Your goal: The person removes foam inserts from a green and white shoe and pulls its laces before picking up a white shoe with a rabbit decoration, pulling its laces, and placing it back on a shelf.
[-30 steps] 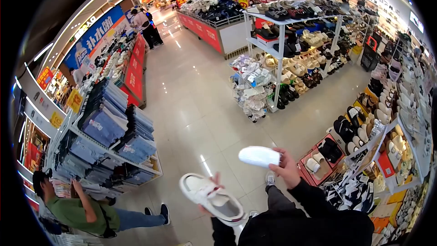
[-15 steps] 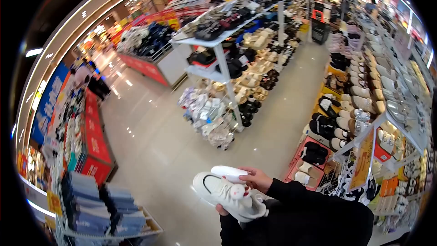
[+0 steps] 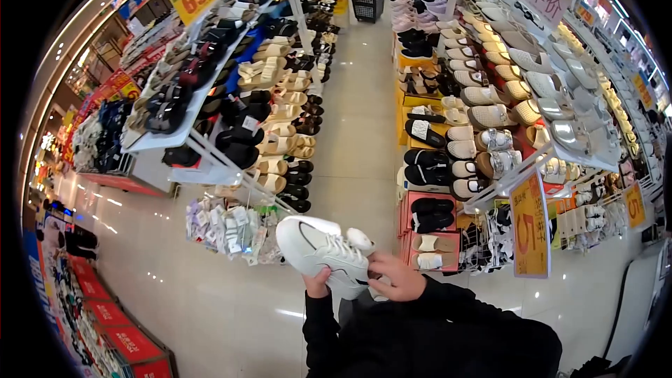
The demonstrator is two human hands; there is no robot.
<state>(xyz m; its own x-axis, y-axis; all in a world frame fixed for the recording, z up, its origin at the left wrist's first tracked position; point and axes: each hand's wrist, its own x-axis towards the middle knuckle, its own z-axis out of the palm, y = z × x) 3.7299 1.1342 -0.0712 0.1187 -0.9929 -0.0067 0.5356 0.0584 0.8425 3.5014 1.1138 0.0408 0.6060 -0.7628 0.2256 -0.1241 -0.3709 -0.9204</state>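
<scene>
A white lace-up sneaker (image 3: 306, 248) with a dark line on its side is tilted in front of me, toe up and to the left. My left hand (image 3: 318, 283) is closed on its lower side, thumb against the upper. My right hand (image 3: 397, 277) is closed at the heel end, fingers bent around the collar. Behind the sneaker, the edge of a second white shoe (image 3: 323, 225) shows, mostly hidden. A small white rounded piece (image 3: 360, 239) sticks up beside the laces.
Shoe racks line both sides of a tiled aisle (image 3: 350, 140), sandals (image 3: 269, 73) left and slip-ons (image 3: 483, 96) right. A black shopping basket (image 3: 365, 1) with a red handle stands far down it. Packaged goods (image 3: 231, 227) hang left; a yellow price sign (image 3: 530, 224) hangs right.
My view has swung right to face down the aisle. The sneaker has turned to show more of its side, and my right hand has shifted from the second shoe toward the heel.
</scene>
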